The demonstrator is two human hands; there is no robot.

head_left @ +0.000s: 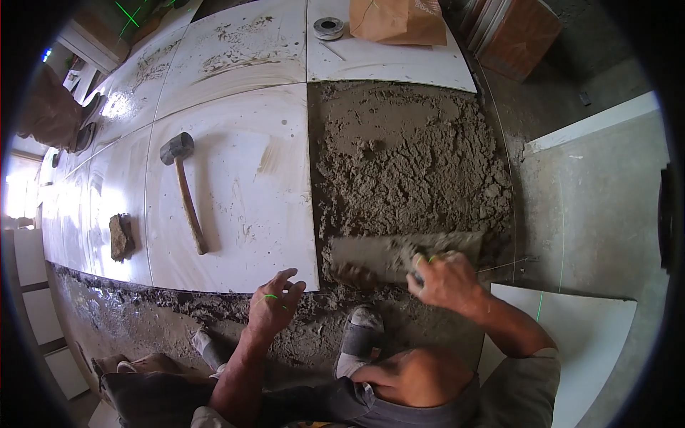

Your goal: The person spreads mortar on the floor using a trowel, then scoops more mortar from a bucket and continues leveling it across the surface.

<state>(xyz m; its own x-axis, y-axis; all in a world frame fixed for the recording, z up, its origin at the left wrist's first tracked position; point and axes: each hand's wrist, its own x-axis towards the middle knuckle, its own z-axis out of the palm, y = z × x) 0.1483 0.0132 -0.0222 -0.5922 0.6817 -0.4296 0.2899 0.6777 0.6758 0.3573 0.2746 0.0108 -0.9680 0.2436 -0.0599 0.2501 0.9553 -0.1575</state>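
Right hand (446,282): fingers clamped round the trowel (392,255) handle. The blade runs left from the hand and lies flat on the near edge of the mortar (407,157). The blade is smeared grey and the handle is mostly hidden under the fingers.

Left hand (275,303): fingers spread, holding nothing. The fingertips are at the near corner of the tile (235,207); can't tell if they touch it. A green laser line crosses its back.

The mortar bed lies ahead of the right hand, rough and lumpy, and butts against the tile's right edge. More wet mortar sits under and behind the left hand.

Mallet (184,189): ahead-left of the left hand, well apart. It lies on the tile with its head away and its handle pointing back toward the person.
Stone (120,237): further left, on the next tile.
Loose tile (592,335): just right of the right forearm, on bare concrete.
Shoe (360,332): between the two hands, nearer the body.
Tape roll (328,28) and bag (396,20): far ahead, beyond the mortar.
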